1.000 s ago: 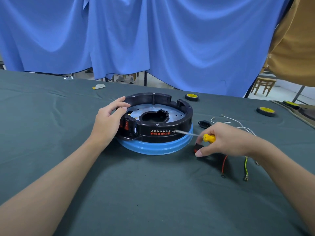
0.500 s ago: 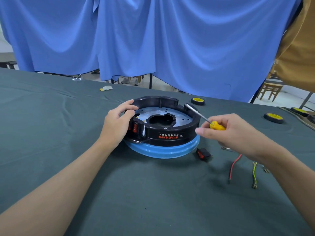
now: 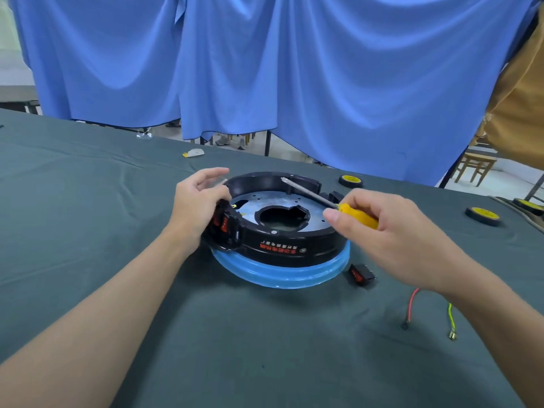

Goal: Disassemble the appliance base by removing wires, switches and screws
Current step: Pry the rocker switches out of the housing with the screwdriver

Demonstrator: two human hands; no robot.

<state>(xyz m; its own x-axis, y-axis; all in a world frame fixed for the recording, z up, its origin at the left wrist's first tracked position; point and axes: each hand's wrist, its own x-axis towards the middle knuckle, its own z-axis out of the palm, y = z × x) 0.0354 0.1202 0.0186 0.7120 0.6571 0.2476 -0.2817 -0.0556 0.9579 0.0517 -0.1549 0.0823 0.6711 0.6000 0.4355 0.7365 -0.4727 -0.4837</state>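
Observation:
The round appliance base (image 3: 282, 248), black ring on a blue rim with a metal plate inside, lies upside down on the table. My left hand (image 3: 197, 207) rests on its left side next to the red switches (image 3: 222, 223), thumb against the ring, fingers raised and relaxed. My right hand (image 3: 391, 231) grips a yellow-handled screwdriver (image 3: 357, 214) above the base's right side, its shaft pointing up and left over the plate. A removed black switch (image 3: 361, 274) lies right of the base. A red wire (image 3: 411, 304) and a yellow-green wire (image 3: 450, 319) lie loose nearby.
Dark green cloth (image 3: 88, 231) covers the table. Black-and-yellow wheels (image 3: 350, 181) (image 3: 484, 215) sit at the back right. A small white scrap (image 3: 194, 153) lies at the back. Blue curtains hang behind; a wooden stool (image 3: 474, 166) stands beyond the table.
My right hand lifted the screwdriver from beside the base's front wall to above its right side, the shaft now angled over the plate. My left hand's fingers have lifted off the ring.

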